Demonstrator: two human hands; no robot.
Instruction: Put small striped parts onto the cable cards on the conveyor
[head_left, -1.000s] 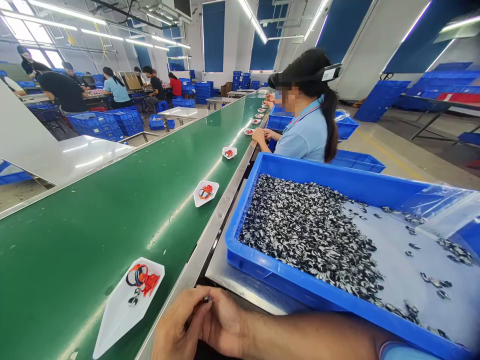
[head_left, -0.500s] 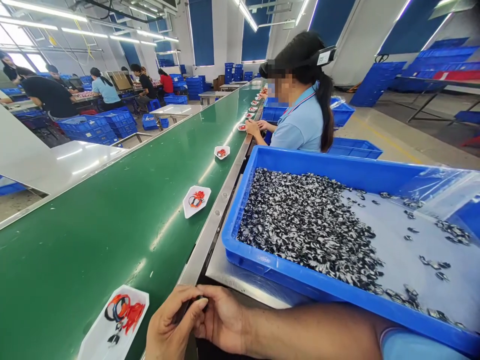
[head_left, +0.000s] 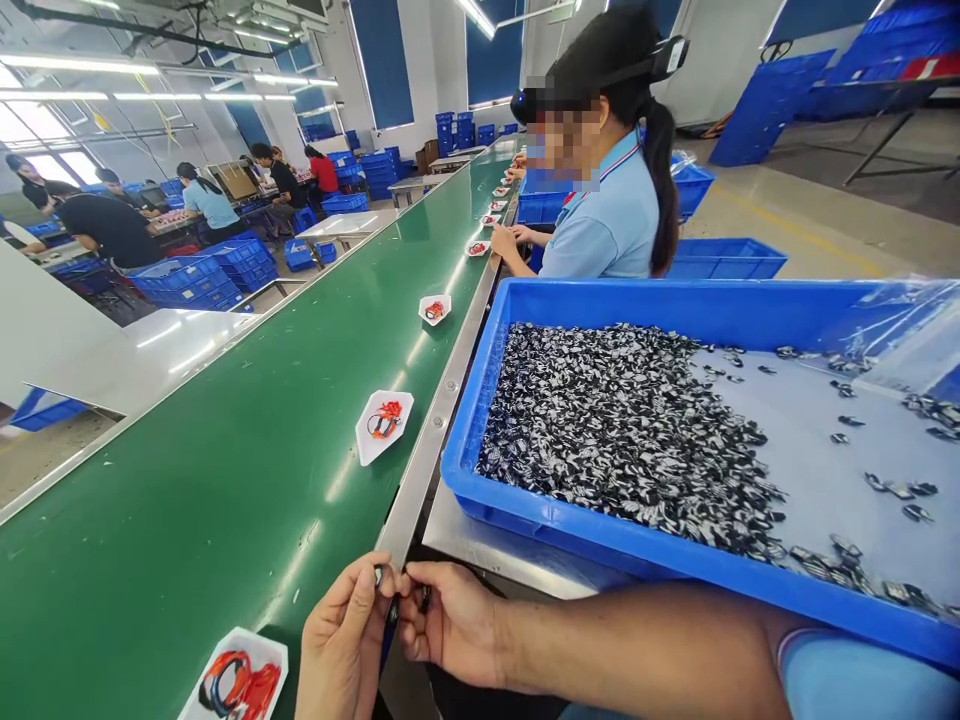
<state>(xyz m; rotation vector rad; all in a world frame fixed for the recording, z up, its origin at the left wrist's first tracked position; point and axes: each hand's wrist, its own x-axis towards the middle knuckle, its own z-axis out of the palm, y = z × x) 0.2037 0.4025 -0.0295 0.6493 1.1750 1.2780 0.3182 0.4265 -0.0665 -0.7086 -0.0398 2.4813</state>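
At the far left, co-workers sit along a distant table, with stacked blue plastic crates (head_left: 232, 268) standing nearby. A long green conveyor belt (head_left: 225, 450) with a steel edge rail (head_left: 442, 400) runs from near to far through the middle of the scene. Small white pointed trays sit in a line on the belt. The nearest white tray (head_left: 240, 680) lies at the bottom edge and holds a red and black assembly, and the next white tray (head_left: 384, 427) holds a similar one.

Just right of the nearest tray, at the near side of the belt, the left hand (head_left: 341, 640) and the right hand (head_left: 450, 625) meet over the rail's near end. Both are closed in a pinch on a small dark part (head_left: 391, 610), fingertips close together. The part is too small and shadowed to make out its exact shape, and there may be more than one piece.

To the right, a blue plastic crate (head_left: 675, 302) rests on a steel table (head_left: 510, 540), well within reach of the right forearm. It holds a heap of small black-and-white parts (head_left: 622, 430), with loose ones scattered toward its right end on a transparent plastic liner (head_left: 900, 320). Beyond the crate, a co-worker in a light blue shirt (head_left: 607, 235) sits at the belt, both hands near a tray.
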